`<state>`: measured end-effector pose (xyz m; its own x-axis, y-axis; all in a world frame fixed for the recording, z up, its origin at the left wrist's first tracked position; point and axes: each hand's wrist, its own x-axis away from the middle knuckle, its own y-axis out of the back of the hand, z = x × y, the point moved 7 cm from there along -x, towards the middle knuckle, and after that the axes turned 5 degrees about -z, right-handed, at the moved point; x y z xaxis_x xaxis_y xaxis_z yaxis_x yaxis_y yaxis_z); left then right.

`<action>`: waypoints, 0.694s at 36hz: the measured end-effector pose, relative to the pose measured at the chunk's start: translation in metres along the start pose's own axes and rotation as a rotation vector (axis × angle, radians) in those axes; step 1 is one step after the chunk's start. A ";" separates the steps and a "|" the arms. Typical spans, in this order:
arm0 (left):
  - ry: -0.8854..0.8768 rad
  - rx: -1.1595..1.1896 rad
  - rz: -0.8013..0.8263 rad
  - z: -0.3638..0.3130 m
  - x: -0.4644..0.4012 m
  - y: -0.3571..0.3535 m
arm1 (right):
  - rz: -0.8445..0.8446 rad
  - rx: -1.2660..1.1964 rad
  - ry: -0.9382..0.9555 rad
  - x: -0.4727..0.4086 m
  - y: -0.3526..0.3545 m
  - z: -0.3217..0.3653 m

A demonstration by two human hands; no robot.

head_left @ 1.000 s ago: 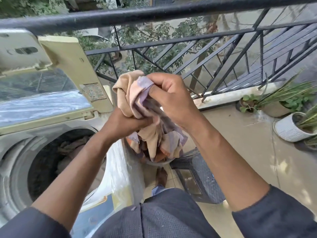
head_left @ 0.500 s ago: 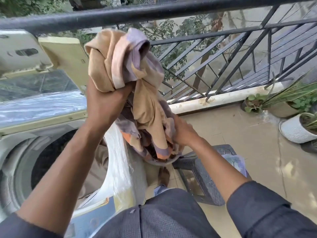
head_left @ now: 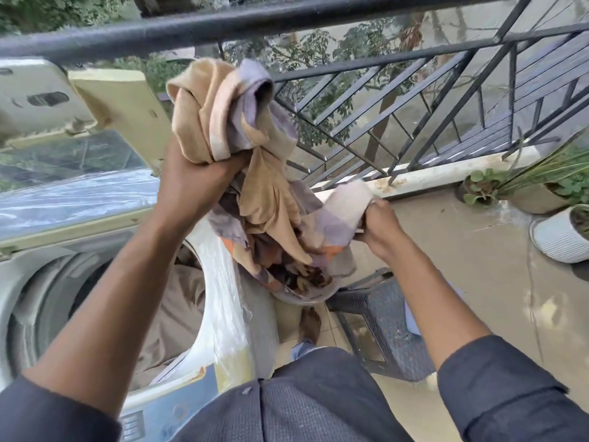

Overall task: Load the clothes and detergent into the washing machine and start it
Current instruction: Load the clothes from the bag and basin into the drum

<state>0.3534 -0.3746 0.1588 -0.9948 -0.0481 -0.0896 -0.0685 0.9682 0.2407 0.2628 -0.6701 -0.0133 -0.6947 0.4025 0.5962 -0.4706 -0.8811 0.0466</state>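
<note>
The left hand (head_left: 197, 183) is raised at about 10 o'clock of the frame's centre, its fingers curled tight round a bunch of tan and lilac cloth (head_left: 232, 122), whose top folds stand up above the fist against the black railing (head_left: 398, 100). From that fist the cloth hangs down toward 5 o'clock, twisted, and its lower end lies in a round basin (head_left: 307, 296) together with darker, patterned clothes (head_left: 299, 274). The right hand (head_left: 379, 223), lower and at about 3 o'clock of the basin's pile, grips a pale, whitish fold of the same cloth, fingers wrapped round it, knuckles toward the camera.

The basin sits on a dark woven stool (head_left: 385, 317), just beside the washing machine (head_left: 41, 282), which fills the frame's 8 o'clock quarter. The machine's lid (head_left: 118, 106) stands open, tilted back toward 11 o'clock, and clear plastic film covers the top panel and the right wall. Inside the drum (head_left: 67, 301) a brownish garment (head_left: 172, 317) already lies, partly hidden behind the left forearm.

At 3 o'clock of the frame, on the tiled balcony floor (head_left: 471, 282), stand a white ribbed pot (head_left: 557, 240) and a beige planter (head_left: 535, 196) with green plants. A bare foot shows below the basin, at 6 o'clock of it
</note>
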 end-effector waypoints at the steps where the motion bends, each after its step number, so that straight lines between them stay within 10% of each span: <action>1: 0.005 -0.026 0.007 0.004 0.002 -0.003 | 0.052 -0.158 0.010 0.005 0.000 0.017; 11: 0.105 -0.046 0.134 0.041 0.023 -0.036 | 0.403 -0.645 0.115 0.080 -0.031 0.140; 18: 0.127 0.201 0.557 0.042 0.045 -0.053 | 0.564 -0.555 0.096 0.127 -0.098 0.136; 25: 0.072 0.162 0.313 0.044 0.044 -0.046 | 0.623 -0.324 0.203 0.139 -0.106 0.129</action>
<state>0.3157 -0.4101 0.1010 -0.9689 0.2449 0.0343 0.2471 0.9649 0.0888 0.2860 -0.5527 0.1682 -0.9585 -0.0835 0.2727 -0.0708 -0.8566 -0.5111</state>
